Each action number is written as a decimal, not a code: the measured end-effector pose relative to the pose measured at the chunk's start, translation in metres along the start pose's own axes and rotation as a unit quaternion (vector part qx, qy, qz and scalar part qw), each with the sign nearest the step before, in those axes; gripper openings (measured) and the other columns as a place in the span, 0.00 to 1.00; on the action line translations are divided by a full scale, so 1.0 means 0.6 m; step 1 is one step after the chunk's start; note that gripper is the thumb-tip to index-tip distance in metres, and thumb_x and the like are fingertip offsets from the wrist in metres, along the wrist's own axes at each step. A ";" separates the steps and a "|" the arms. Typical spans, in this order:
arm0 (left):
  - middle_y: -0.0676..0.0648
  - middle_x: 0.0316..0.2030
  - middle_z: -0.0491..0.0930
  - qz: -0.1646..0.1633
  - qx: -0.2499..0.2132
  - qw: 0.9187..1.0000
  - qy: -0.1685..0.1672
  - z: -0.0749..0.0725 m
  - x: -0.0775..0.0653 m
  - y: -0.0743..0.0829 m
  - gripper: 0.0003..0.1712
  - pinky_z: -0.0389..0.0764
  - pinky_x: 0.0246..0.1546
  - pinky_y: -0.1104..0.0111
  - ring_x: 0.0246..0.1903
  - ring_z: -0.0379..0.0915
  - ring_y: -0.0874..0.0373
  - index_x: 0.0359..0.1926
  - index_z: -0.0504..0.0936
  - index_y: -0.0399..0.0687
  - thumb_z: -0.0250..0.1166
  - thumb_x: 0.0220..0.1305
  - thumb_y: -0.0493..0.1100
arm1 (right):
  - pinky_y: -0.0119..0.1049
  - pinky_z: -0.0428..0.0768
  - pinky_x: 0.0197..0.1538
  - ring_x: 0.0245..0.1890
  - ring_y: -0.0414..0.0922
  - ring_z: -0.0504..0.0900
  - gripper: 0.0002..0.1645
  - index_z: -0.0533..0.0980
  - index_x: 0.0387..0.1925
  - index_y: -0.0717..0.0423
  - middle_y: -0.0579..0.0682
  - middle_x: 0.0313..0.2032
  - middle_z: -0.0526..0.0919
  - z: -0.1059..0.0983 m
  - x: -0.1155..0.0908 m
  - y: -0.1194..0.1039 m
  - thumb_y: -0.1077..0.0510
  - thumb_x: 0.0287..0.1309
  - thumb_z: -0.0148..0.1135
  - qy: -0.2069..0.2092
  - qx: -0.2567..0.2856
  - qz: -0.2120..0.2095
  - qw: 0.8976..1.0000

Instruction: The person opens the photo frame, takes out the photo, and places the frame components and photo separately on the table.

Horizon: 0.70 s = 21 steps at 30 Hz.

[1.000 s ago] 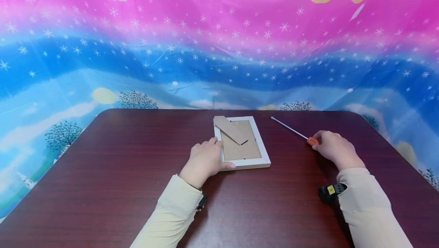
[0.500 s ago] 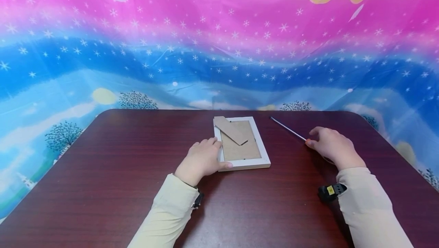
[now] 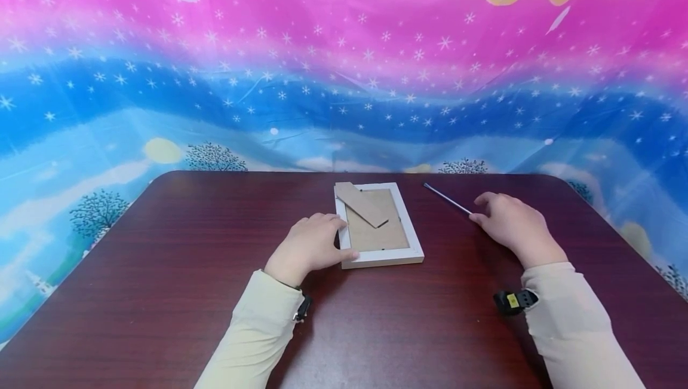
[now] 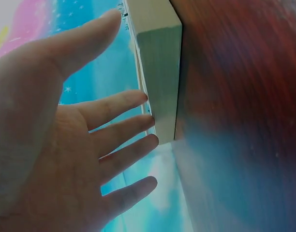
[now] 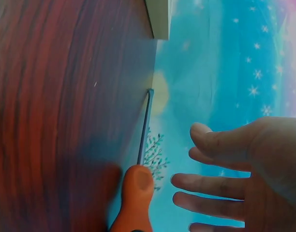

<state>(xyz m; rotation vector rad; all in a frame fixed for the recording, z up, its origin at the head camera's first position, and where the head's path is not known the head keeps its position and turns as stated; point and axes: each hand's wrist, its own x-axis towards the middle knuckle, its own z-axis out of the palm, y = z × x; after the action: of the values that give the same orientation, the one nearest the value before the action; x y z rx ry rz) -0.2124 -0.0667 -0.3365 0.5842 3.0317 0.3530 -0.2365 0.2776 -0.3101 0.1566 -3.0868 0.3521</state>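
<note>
A white picture frame (image 3: 387,255) lies face down on the table, its brown backing (image 3: 376,238) and slanted easel leg (image 3: 362,204) uppermost. My left hand (image 3: 310,244) is at the frame's left side, thumb over the near left corner; the left wrist view shows the fingers straight and spread, fingertips right at the edge. To the right lies a flat-tipped screwdriver (image 5: 136,193) with an orange handle and metal shaft (image 3: 448,199). Over its handle, which it hides in the head view, hovers my right hand (image 3: 513,224). In the right wrist view those fingers are loose and apart from the handle.
The dark red-brown table (image 3: 188,245) has rounded far corners. Behind it hangs a pink and blue curtain (image 3: 301,78) with snowflakes and trees. Each wrist wears a black strap, the right one bearing a black camera (image 3: 514,302).
My right hand has let go of the screwdriver handle and shifted left and slightly away. My left hand has eased left, drawing back from the frame. Frame and screwdriver stay put.
</note>
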 end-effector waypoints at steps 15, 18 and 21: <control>0.47 0.65 0.73 0.003 -0.013 1.000 0.003 -0.016 -0.003 -0.014 0.38 0.68 0.62 0.52 0.64 0.68 0.47 0.65 0.76 0.48 0.73 0.56 0.58 | 0.60 0.75 0.53 0.49 0.58 0.80 0.20 0.78 0.54 0.61 0.61 0.49 0.82 0.018 -0.003 -0.071 0.57 0.64 0.65 0.029 0.012 -0.132 0.991; 0.48 0.63 0.75 0.024 -0.026 0.999 0.001 -0.015 -0.003 -0.017 0.42 0.70 0.61 0.53 0.63 0.69 0.48 0.64 0.76 0.48 0.78 0.49 0.56 | 0.59 0.75 0.54 0.51 0.58 0.80 0.20 0.79 0.54 0.60 0.60 0.50 0.82 0.024 -0.007 -0.085 0.57 0.62 0.67 0.030 0.006 -0.155 0.987; 0.48 0.64 0.74 0.039 -0.038 0.998 -0.006 -0.011 -0.001 -0.019 0.46 0.69 0.61 0.54 0.64 0.68 0.49 0.65 0.75 0.48 0.82 0.43 0.53 | 0.58 0.74 0.55 0.53 0.58 0.79 0.21 0.80 0.54 0.59 0.59 0.51 0.82 0.030 -0.011 -0.096 0.58 0.60 0.69 0.025 0.005 -0.172 0.985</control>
<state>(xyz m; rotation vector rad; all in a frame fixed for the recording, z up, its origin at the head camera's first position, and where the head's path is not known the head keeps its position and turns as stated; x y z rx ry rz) -0.2165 -0.0787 -0.3330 0.6977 2.9749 0.4640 -0.2246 0.2186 -0.3148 0.6601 -2.9295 0.3496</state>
